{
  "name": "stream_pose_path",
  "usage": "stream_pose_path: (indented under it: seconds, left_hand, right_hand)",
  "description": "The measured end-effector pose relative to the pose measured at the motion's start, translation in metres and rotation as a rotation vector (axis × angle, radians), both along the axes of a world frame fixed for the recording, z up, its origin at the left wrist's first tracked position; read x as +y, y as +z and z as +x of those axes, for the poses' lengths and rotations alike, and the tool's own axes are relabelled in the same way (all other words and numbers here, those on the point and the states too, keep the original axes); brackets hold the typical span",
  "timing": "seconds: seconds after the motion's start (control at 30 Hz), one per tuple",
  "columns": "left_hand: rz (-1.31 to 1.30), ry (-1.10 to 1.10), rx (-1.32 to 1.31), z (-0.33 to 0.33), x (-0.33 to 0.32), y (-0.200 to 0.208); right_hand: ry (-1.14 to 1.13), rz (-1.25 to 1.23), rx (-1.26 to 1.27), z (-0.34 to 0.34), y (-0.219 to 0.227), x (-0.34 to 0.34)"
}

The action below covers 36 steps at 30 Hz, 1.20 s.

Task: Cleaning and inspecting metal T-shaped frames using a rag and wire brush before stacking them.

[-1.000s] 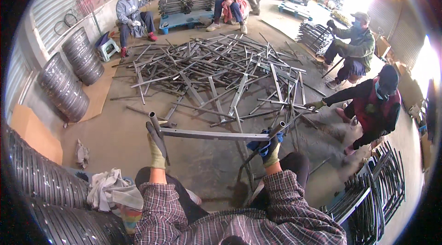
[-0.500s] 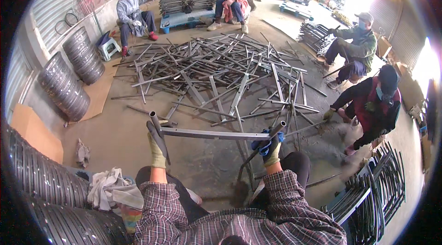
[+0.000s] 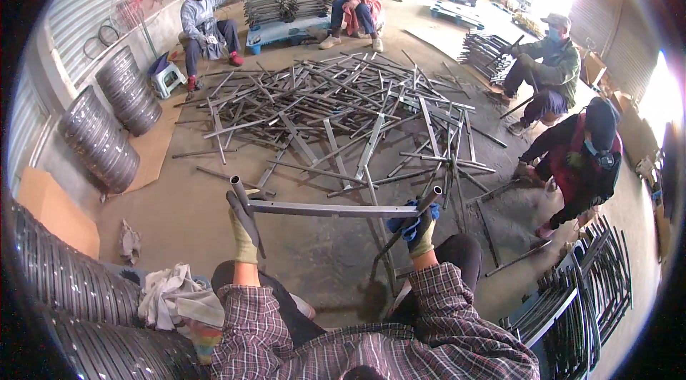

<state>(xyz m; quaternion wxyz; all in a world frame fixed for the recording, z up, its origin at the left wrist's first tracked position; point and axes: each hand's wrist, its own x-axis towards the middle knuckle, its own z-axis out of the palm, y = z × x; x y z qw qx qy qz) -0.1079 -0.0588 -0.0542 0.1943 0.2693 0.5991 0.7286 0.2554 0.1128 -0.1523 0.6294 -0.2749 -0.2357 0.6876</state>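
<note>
A metal frame (image 3: 330,210) is held up before me: a flat crossbar joins two dark round tubes whose open ends point up. My left hand (image 3: 245,228), in a grey and yellowish glove, is closed around the left tube below the bar. On the right tube, my right hand (image 3: 420,230) is closed with a blue cloth (image 3: 407,221) bunched between its glove and the metal. Beyond the frame, a large heap of similar metal frames (image 3: 329,108) spreads over the floor.
Stacked black metal parts (image 3: 572,301) stand at my right, with more stacks (image 3: 78,273) at my left beside a pale rag (image 3: 175,294). A co-worker (image 3: 589,158) bends over a frame (image 3: 493,230) at the right. Other people sit around the heap.
My hands and the held frame stay almost still. At the right, the co-worker has drawn a frame from the heap toward themselves. The person at far left has raised an arm.
</note>
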Motion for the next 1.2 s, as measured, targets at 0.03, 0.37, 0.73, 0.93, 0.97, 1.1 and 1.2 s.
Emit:
stream_pose_path:
  seconds: [0.03,0.37,0.73,0.93,0.97,1.1,1.2]
  left_hand:
    - [0.002,0.000,0.008,-0.001,-0.001,-0.001]
    - [-0.041,0.047,-0.012,0.000,-0.007,-0.004]
    - [0.076,0.046,-0.069,-0.017,0.001,-0.009]
    - [0.011,-0.005,-0.023,0.011,0.004,0.006]
    - [0.119,-0.003,-0.045,-0.004,0.008,-0.003]
    - [0.169,0.017,-0.005,-0.010,0.016,-0.021]
    - [0.171,-0.056,-0.176,-0.008,0.018,-0.010]
  right_hand:
    - [0.038,-0.002,0.029,0.000,0.002,-0.002]
    - [0.017,-0.084,0.017,-0.002,0.004,-0.008]
    - [0.147,0.062,-0.069,-0.007,0.010,-0.005]
    - [0.068,0.005,-0.048,0.008,0.012,-0.002]
    - [0.052,0.047,-0.165,-0.004,0.013,-0.002]
    - [0.081,0.082,-0.295,-0.013,0.026,-0.004]
    - [-0.092,0.072,-0.051,-0.015,0.048,-0.005]
